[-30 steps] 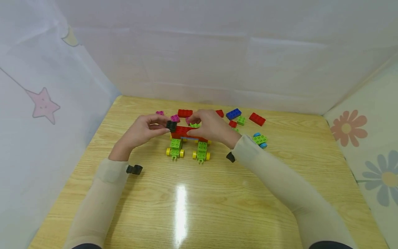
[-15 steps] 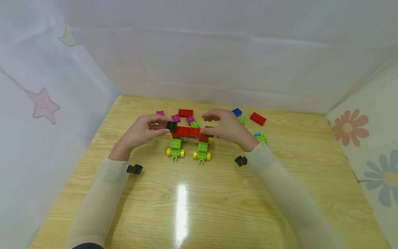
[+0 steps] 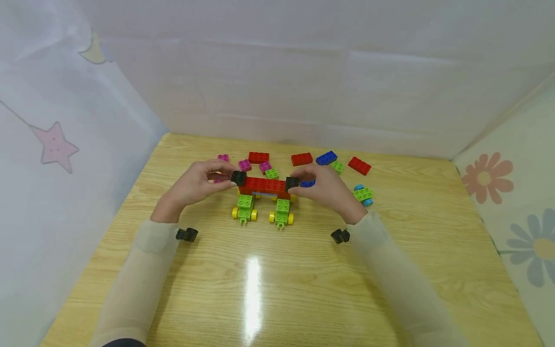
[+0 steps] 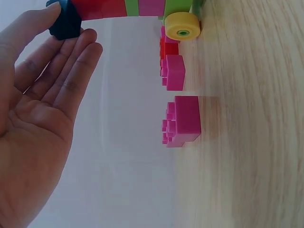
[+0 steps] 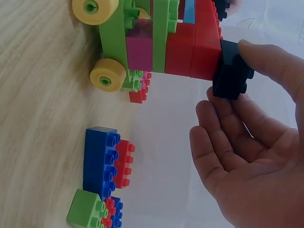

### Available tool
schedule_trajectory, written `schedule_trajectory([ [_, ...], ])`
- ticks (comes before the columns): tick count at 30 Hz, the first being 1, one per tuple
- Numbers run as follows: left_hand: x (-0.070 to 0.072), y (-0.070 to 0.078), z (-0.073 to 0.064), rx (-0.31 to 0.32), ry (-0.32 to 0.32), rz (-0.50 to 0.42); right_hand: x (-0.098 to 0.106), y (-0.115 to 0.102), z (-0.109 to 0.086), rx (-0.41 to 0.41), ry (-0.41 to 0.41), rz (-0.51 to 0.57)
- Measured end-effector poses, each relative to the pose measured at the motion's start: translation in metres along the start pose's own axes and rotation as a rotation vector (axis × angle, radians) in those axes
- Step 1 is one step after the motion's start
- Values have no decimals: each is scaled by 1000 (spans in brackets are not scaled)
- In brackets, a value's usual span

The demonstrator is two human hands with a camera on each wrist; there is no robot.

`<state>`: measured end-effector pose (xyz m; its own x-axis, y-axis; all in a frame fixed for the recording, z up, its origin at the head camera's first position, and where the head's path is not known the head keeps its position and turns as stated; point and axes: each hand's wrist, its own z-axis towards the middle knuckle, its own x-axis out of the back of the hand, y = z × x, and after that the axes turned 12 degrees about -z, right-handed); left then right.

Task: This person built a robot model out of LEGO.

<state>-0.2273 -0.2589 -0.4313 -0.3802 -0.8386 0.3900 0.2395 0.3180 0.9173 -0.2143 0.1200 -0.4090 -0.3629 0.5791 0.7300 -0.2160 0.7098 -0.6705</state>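
Observation:
A toy-brick vehicle stands upright in front of me, with red bricks along its top and two green wheeled bases with yellow wheels below. My left hand pinches a black brick at the left end of the red top. At the right end, my right hand holds another black brick between thumb and fingers. In the right wrist view that black brick touches the red brick beneath it. Pink and green layers show under the red ones there.
Behind the vehicle lie loose bricks: pink, green, red and blue. A small green base with blue wheels sits to the right on the wooden table. A white cloth backdrop rises behind.
My right hand has moved right from over the middle of the red top to its right end, where it now pinches the black brick. The left hand has stayed in place.

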Motion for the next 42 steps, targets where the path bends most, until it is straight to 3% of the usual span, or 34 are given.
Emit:
schedule_trajectory([
  [11, -2, 1, 3, -25, -24, 49, -10, 6, -4, 15, 64, 63],
  [20, -1, 2, 1, 91, -29, -41, -17, 8, -3, -8, 79, 116],
  [25, -2, 7, -1, 116, -24, -47, -18, 8, -1, -3, 86, 115],
  [37, -12, 6, 4, 43, 1, 22, -19, 7, -2, -12, 95, 101],
  [42, -14, 5, 5, 46, 4, 12, -18, 8, -3, -17, 88, 95],
])
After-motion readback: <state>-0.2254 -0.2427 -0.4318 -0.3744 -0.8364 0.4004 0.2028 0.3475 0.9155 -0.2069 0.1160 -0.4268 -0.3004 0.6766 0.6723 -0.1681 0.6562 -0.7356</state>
